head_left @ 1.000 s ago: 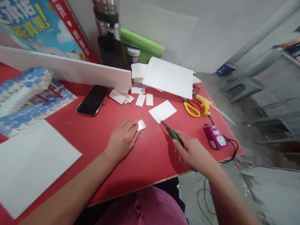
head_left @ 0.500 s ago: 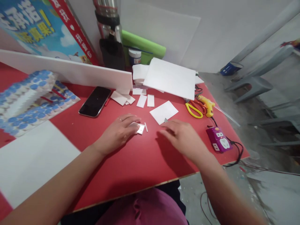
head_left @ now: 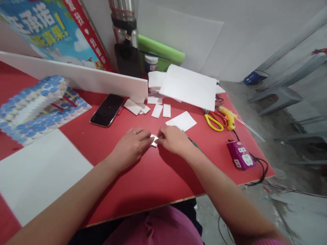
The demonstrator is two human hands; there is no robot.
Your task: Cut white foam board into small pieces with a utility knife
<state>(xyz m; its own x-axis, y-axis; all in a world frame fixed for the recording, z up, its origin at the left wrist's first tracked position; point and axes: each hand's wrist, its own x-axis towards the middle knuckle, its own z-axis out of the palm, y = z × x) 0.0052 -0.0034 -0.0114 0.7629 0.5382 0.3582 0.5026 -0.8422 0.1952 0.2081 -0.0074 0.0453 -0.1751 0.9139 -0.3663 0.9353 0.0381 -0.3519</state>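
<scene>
On the red table (head_left: 143, 183), a small white piece (head_left: 154, 140) lies between my hands. My left hand (head_left: 133, 144) has its fingers closed over the piece's left end, pressing it to the table. My right hand (head_left: 171, 139) is closed at the piece's right edge, fingertips together; what it pinches, if anything, is hidden. Beyond my right hand lies a white rectangular sheet (head_left: 182, 120). A green-handled tool (head_left: 195, 144) lies partly hidden behind my right forearm. Several small white pieces, among them one upright rectangle (head_left: 167, 110), lie farther back.
Left are a black phone (head_left: 107, 110), a blue-and-white model (head_left: 43, 109) and a large white board (head_left: 43, 173). Yellow-handled scissors (head_left: 214, 123), a yellow glue gun (head_left: 230, 117) and a purple power socket (head_left: 240, 155) stand right. A stack of white sheets (head_left: 190, 86) lies behind.
My right hand has moved left to the small white piece, beside my left hand. The green-handled tool now shows on the table. The view has shifted slightly.
</scene>
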